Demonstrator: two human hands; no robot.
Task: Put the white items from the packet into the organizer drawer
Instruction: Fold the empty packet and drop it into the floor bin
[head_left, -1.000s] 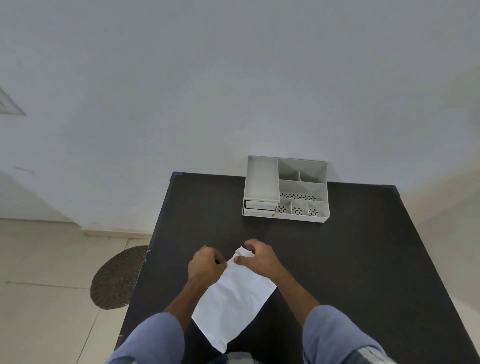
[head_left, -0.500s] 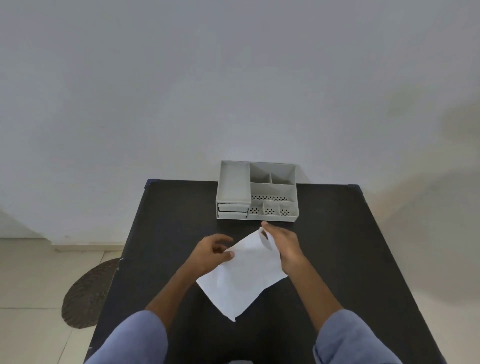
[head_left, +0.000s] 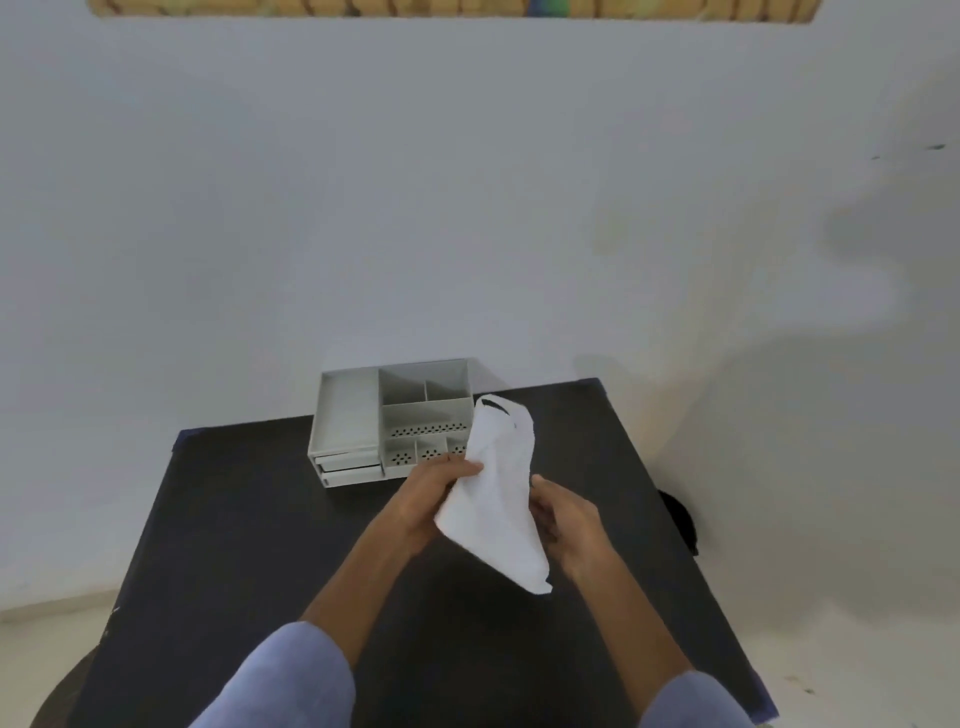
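A white paper packet (head_left: 496, 493) is lifted off the table and held upright between both hands, its open mouth at the top facing away from me. My left hand (head_left: 434, 491) grips its left edge. My right hand (head_left: 563, 517) holds its right side. The grey organizer (head_left: 363, 421) stands at the table's far edge, just behind the packet, with two shut drawers (head_left: 350, 467) at its lower left front. The packet covers the organizer's right front corner. No white items show outside the packet.
The black table (head_left: 260, 545) stands against a pale wall. A dark round mat (head_left: 57, 696) lies on the floor at the lower left, and a dark object (head_left: 680, 519) sits past the table's right edge.
The packet has been raised from lying flat on the table to upright in both hands, nearer the organizer. The view has tilted up and shifted.
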